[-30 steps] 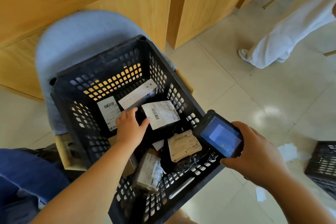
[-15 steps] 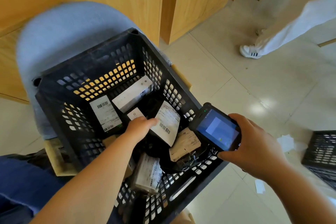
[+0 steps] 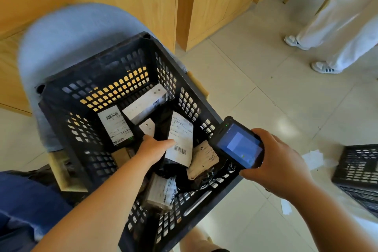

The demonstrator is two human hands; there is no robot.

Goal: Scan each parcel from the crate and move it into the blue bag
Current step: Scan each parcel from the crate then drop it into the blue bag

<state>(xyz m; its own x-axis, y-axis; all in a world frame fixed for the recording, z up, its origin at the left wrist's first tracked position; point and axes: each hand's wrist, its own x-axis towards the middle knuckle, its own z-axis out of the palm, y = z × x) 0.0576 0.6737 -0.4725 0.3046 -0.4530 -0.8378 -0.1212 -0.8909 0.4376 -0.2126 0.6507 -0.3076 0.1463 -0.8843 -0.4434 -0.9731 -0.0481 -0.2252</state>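
**boxfan:** So what actually changed in that last second? Looked like the same crate (image 3: 92,65) to me.

**tapegun:** Small thing, but it mattered. A second earlier the left hand (image 3: 154,149) was just lying beside the black parcel (image 3: 181,139), whose white label faced up. By this moment it had the parcel tipped up on end in the middle of the crate. The thumb was pressed on the label and the fingers were tucked behind where I couldn't see them, so a pinch grip as far as I could tell. The barcode ended up at the label's 5 o'clock corner, near the scanner (image 3: 239,146).

**boxfan:** And the other hand?

**tapegun:** The right hand (image 3: 280,162) was wrapped round the scanner, holding it over the crate's 3 o'clock rim with the screen lit. Barely moved.

**boxfan:** Scanned or not?

**tapegun:** Couldn't tell from the screen. My guess is it was being lined up, not done yet. The parcel was still inside the crate, and other parcels (image 3: 115,125) lay around it at 11, 12, 4 and 6 o'clock, so plenty was left. The blue bag (image 3: 26,200) — I took the blue cloth at 8 o'clock for it — sat outside the crate, so the parcel still needed a lift over the wall.
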